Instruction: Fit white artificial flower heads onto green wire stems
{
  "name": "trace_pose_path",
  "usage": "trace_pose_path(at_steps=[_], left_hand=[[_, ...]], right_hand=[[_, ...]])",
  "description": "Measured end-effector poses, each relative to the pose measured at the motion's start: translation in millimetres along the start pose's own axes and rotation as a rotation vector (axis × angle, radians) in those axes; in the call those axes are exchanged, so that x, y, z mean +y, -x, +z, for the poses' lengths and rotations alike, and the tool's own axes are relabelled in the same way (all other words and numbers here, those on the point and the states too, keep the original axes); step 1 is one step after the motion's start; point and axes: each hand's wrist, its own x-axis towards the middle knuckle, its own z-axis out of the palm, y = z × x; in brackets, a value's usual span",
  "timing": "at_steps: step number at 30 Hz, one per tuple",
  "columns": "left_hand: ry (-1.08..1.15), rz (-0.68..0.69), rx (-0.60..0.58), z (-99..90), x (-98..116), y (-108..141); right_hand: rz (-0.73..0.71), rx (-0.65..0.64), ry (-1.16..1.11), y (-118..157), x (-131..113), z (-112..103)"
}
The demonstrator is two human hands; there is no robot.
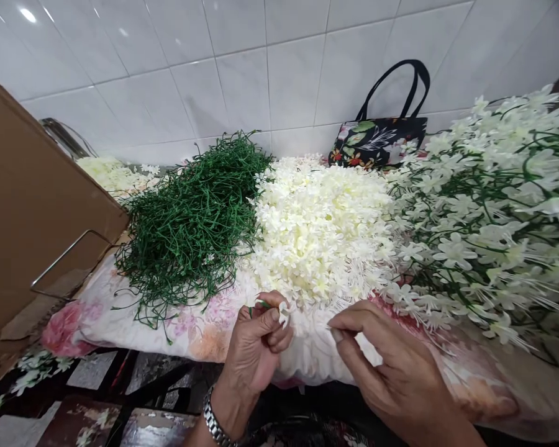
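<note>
Just in front of the flower heap, my left hand (pixel 256 351) is closed in a pinch on a green plastic stem (pixel 263 304). A small white artificial flower (pixel 284 314) shows at those fingertips, on the side facing my other hand. To the right, my right hand (pixel 394 366) has thumb and forefinger pressed together; whatever they pinch is too small to make out. Beyond both hands lies a heap of loose white flower heads (pixel 317 230). Left of it spreads a pile of bare green stems (pixel 195 217).
White flowers on green stems (pixel 484 217) are massed at the right. A black floral handbag (pixel 377 139) stands against the tiled wall (pixel 242 87). A cardboard box (pixel 37 205) is at the left, beside a bent metal rod (pixel 65 254). A floral cloth (pixel 205 335) covers the table.
</note>
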Motion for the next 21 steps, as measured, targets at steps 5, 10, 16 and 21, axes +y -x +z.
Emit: trace_pose_path(at_steps=[5,10,16,21], left_hand=[[-0.025,-0.008,0.023,-1.9,-11.4,5.2],[-0.150,0.062,0.037,-4.5,-18.4,7.3],[-0.401,0.274,0.006,-15.8,-25.8,7.3],[-0.602,0.432,-0.132,-23.3,-26.3,6.2]], right_hand=[[-0.050,-0.029,-0.028,-7.6,-11.7,10.6],[-0.071,-0.018,0.029,-5.1,-9.0,17.7],[-0.072,-0.045,0.073,0.7,-7.7,19.2],[-0.080,-0.061,0.087,2.7,-6.0,20.8]])
